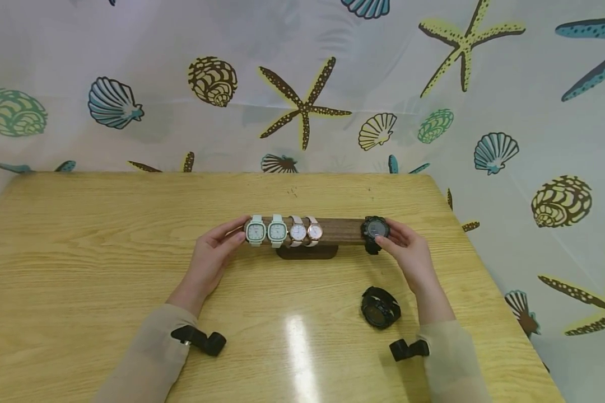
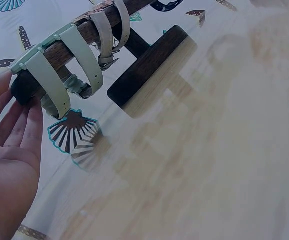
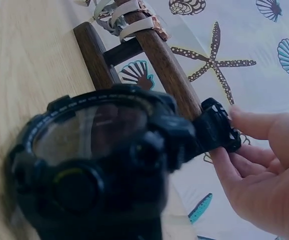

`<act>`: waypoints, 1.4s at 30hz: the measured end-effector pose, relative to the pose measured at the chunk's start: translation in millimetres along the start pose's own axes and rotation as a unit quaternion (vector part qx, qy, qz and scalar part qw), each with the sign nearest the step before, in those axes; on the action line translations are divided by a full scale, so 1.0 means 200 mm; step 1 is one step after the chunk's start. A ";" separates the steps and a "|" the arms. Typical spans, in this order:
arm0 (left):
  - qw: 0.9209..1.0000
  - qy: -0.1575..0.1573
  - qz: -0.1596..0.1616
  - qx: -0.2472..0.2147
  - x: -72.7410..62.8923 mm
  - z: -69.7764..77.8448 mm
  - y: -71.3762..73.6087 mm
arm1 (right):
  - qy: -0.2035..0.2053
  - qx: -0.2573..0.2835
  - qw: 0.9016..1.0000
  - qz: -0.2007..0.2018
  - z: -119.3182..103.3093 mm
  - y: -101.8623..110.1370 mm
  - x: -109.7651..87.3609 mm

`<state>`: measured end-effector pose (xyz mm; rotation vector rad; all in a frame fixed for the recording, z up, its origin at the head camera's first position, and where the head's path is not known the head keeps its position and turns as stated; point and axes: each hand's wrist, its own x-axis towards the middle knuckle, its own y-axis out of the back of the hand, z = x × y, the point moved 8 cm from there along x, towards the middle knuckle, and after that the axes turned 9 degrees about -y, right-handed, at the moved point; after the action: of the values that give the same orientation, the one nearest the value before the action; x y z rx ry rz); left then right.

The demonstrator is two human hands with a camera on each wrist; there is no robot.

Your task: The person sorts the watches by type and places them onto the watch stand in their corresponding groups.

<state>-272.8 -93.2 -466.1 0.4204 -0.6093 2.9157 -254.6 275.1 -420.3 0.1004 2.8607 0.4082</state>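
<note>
A dark wooden watch stand (image 1: 340, 230) stands on the table, its long bar raised above a short base. My left hand (image 1: 209, 257) holds the bar's left end between thumb and fingers, beside two mint-green square watches (image 1: 266, 231). Two slimmer watches with pale straps and round dials (image 1: 306, 232) sit close to them. At the bar's right end, my right hand (image 1: 414, 257) pinches a black watch (image 1: 375, 228) looped round the bar, thumb by its face. A second black watch (image 1: 380, 308) lies on the table nearer me and looms large in the right wrist view.
The wooden table (image 1: 106, 268) has its far edge against a hanging cloth (image 1: 156, 50) printed with shells and starfish. More of this cloth runs along the right side. A black wrist mount (image 1: 201, 340) sits on the left sleeve, another (image 1: 408, 350) on the right.
</note>
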 end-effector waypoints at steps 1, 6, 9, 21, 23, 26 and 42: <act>1.000 0.000 0.000 0.000 0.00 0.00 0.00 | 0.006 -0.018 1.000 -0.008 -0.01 -0.01 -0.01; 1.000 0.000 0.000 -0.001 0.00 0.00 0.00 | 0.048 -0.083 0.995 -0.022 -0.04 -0.05 -0.03; 1.000 0.001 0.000 0.000 0.00 0.00 0.00 | 0.072 -0.131 0.989 -0.008 -0.07 -0.07 -0.05; 1.000 0.009 0.000 0.000 0.00 0.00 0.00 | 0.200 -0.298 0.933 0.039 -0.21 -0.17 -0.09; 1.000 0.009 0.000 0.000 0.00 0.01 0.00 | 0.209 -0.303 0.929 0.038 -0.23 -0.20 -0.09; 1.000 0.009 -0.001 0.002 0.00 0.01 0.00 | 0.217 -0.306 0.926 0.036 -0.25 -0.24 -0.09; 1.000 -0.001 -0.001 0.001 0.00 0.01 0.00 | 0.220 -0.306 0.926 0.016 -0.28 -0.33 -0.10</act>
<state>-272.6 -94.2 -464.8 0.4227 -0.6073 2.9148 -251.6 194.7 -383.1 -0.0701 2.9847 1.4685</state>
